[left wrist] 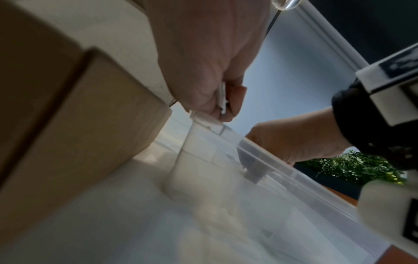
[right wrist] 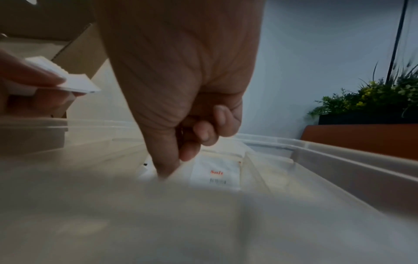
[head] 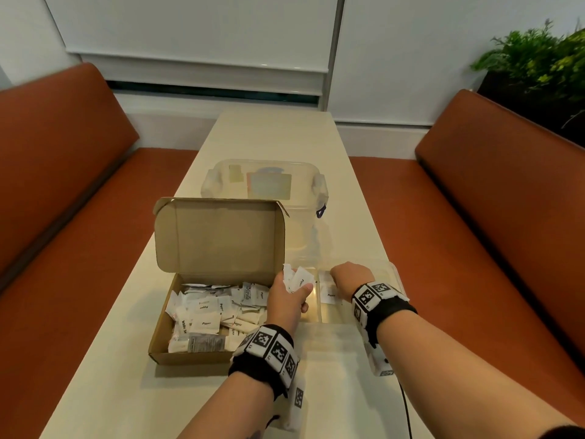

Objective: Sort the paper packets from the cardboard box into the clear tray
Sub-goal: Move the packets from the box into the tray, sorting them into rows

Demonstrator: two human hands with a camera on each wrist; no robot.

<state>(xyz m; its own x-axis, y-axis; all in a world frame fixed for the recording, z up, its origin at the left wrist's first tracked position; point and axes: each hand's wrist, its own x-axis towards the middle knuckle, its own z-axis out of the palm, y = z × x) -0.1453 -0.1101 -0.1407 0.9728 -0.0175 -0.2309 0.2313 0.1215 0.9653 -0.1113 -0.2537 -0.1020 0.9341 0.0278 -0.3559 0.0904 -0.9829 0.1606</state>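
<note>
The left hand (head: 286,299) grips a bunch of paper packets (head: 296,278) between the cardboard box (head: 164,340) and the clear tray (head: 392,274). The right hand (head: 349,278) reaches into the tray, fingers curled, fingertips on a packet (right wrist: 156,171) lying there; whether it pinches it, I cannot tell.

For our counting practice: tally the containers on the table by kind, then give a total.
cardboard box: 1
clear tray: 1
clear lidded tub: 1
Total: 3
</note>
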